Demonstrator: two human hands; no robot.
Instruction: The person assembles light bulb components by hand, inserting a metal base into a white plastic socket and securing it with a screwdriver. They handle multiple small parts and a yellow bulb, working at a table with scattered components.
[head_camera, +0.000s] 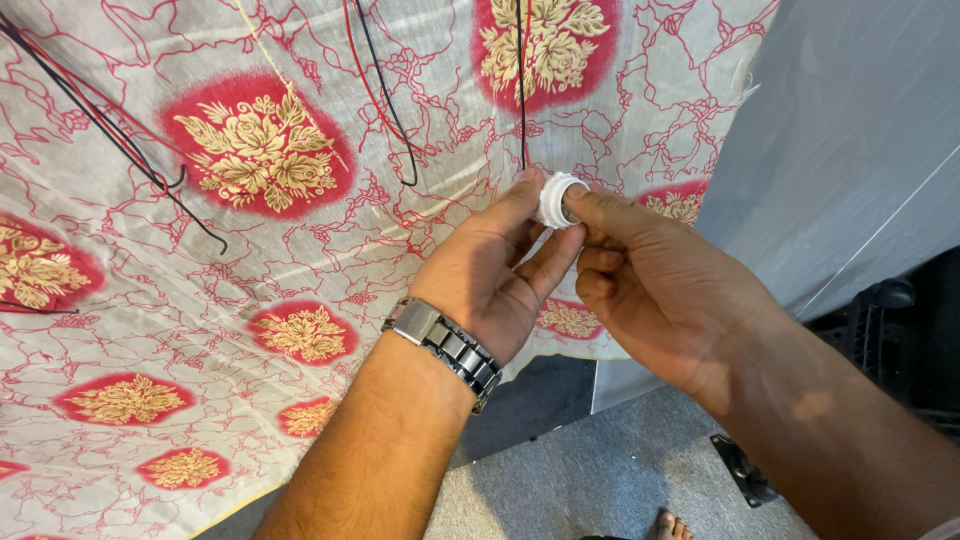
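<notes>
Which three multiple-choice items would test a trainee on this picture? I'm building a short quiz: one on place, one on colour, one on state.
1. Where is the white ribbed ring?
A. between both hands' fingertips
B. on the floor
C. on the wrist

2. What colour are the cloth's flower patches?
A. blue
B. red with gold
C. green

3. How is the left hand?
A. flat on the cloth
B. out of view
C. pinching the ring

Key: 1 A, the right hand grips it too; 2 B, patches show it; 3 C, thumb presses the ring.
</notes>
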